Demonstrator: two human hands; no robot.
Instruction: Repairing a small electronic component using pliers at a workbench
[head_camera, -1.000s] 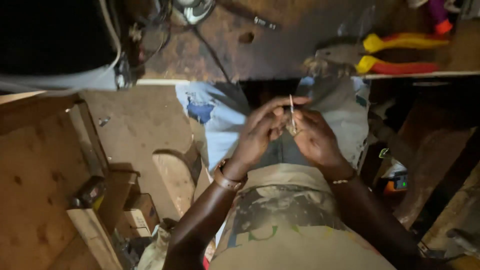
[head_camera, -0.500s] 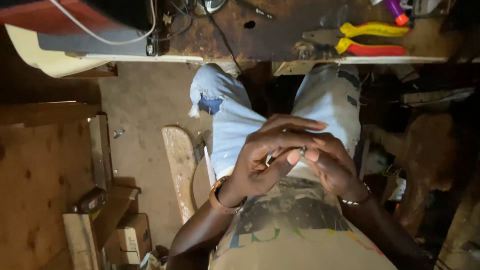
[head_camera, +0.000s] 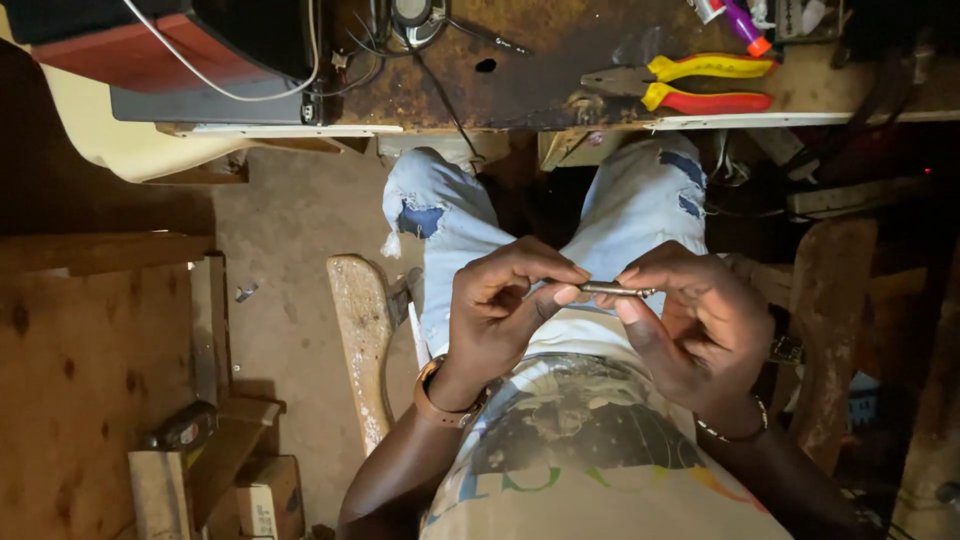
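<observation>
I sit with my hands over my lap, above my pale torn jeans (head_camera: 640, 205). Between them lies a thin metal rod (head_camera: 612, 290), held level. My left hand (head_camera: 505, 305) pinches its left end with thumb and fingertips. My right hand (head_camera: 695, 320) grips its right end, fingers curled around it. A bracelet sits on each wrist.
A worn workbench (head_camera: 560, 95) runs across the top, with red and yellow pliers (head_camera: 690, 85), a dark box with a white cable (head_camera: 215, 60) and a small speaker (head_camera: 415, 15). A wooden plank (head_camera: 360, 340) leans beside my left leg. Wooden boards and boxes (head_camera: 90, 380) stand at the left.
The view has tilted so more of the bench shows. My hands have spread slightly, and the rod has turned from upright to level between them.
</observation>
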